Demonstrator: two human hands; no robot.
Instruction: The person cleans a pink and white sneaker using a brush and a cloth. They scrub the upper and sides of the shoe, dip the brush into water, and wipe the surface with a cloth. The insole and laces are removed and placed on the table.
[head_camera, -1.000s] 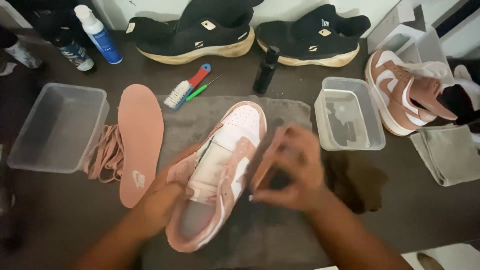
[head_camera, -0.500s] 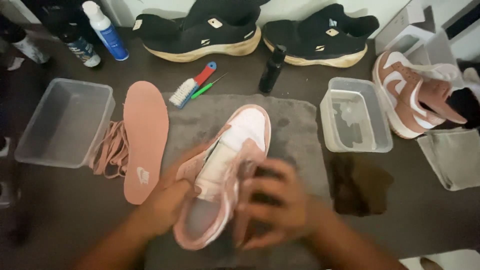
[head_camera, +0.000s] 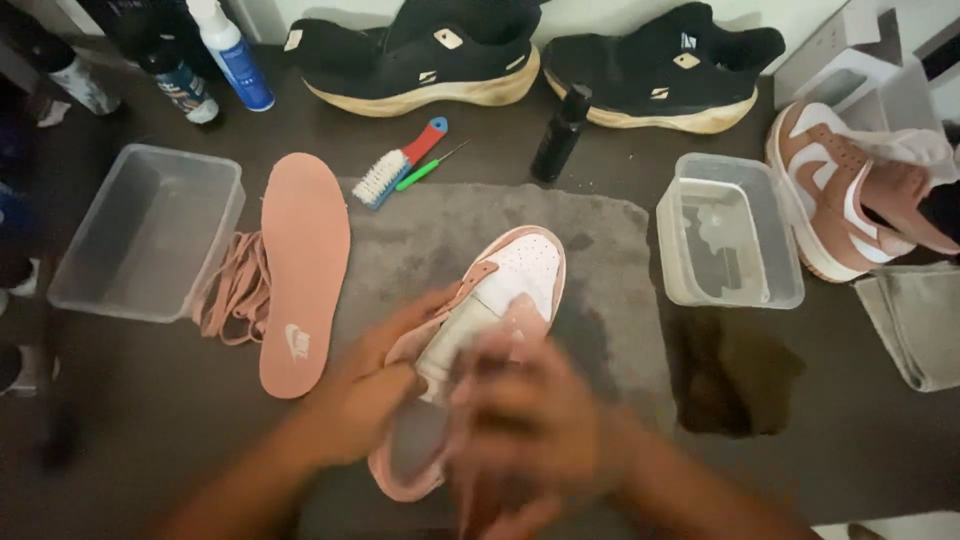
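A pink and white sneaker (head_camera: 510, 275) lies on a grey towel (head_camera: 600, 240) in the middle of the dark table. My left hand (head_camera: 365, 385) grips its heel side from the left. My right hand (head_camera: 525, 420) is blurred with motion over the sneaker's near side and covers it; earlier it held a brown brush-like thing, now hidden by blur. The toe points away from me.
A pink insole (head_camera: 305, 265) and pink laces (head_camera: 235, 290) lie left, beside an empty clear tub (head_camera: 150, 230). A tub with water (head_camera: 730, 245), a second pink sneaker (head_camera: 850, 200), a folded cloth (head_camera: 920, 320), two black shoes (head_camera: 420, 55), a brush (head_camera: 395, 165) and bottles (head_camera: 235, 55) ring the towel.
My right hand has swept from the sneaker's right side down toward its near end, moving fast. The left hand keeps its grip. The view has shifted slightly.
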